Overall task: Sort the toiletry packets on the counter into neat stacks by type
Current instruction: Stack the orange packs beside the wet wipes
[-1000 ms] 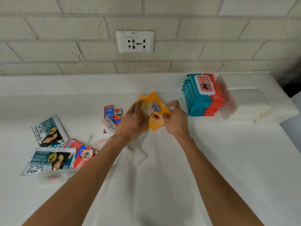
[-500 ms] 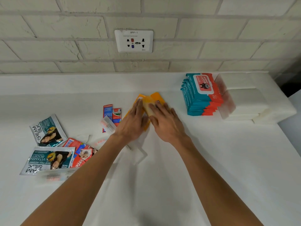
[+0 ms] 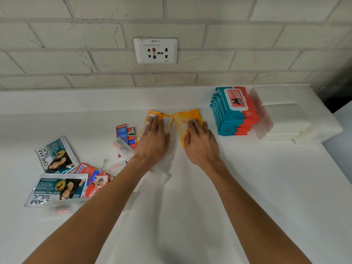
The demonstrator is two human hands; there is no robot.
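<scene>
Flat hands (image 3: 152, 141) (image 3: 201, 145) press orange packets (image 3: 167, 121) (image 3: 182, 122), perhaps wipes.

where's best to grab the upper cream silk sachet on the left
Pinch its far edge, coming from the wall side: the Cream Silk sachet lies flat with that edge free, while its near corner sits close to the red packets.
</scene>
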